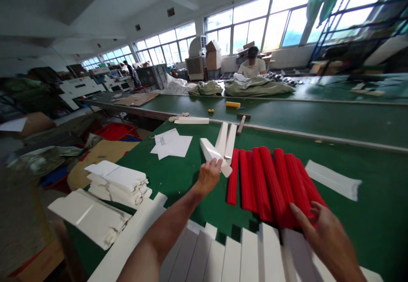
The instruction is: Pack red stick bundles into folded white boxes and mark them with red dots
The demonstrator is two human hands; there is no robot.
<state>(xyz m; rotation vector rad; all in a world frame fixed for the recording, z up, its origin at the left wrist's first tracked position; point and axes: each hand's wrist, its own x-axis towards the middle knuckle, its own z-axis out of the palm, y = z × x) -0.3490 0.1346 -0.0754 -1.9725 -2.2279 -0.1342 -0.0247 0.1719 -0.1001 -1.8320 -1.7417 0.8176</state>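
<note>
My left hand (209, 175) is closed on a long narrow white box (208, 149), held tilted above the green table with an end flap hanging out. Just behind it, two similar white boxes (230, 141) lie side by side. My right hand (325, 227) is at the near right end of a row of red ribbed tubes (266, 180), its fingers apart. Whether those fingertips touch the tubes is hard to tell. In front of me, several long white boxes (232, 256) lie in a row, partly under my right hand and left forearm.
Flat white cartons (117, 178) are stacked at the left. White papers (172, 143) lie beyond them, and a white sheet (333, 179) lies right of the tubes. A hammer-shaped tool (241, 124) rests near the metal strip. A person (251, 65) sits across the far table.
</note>
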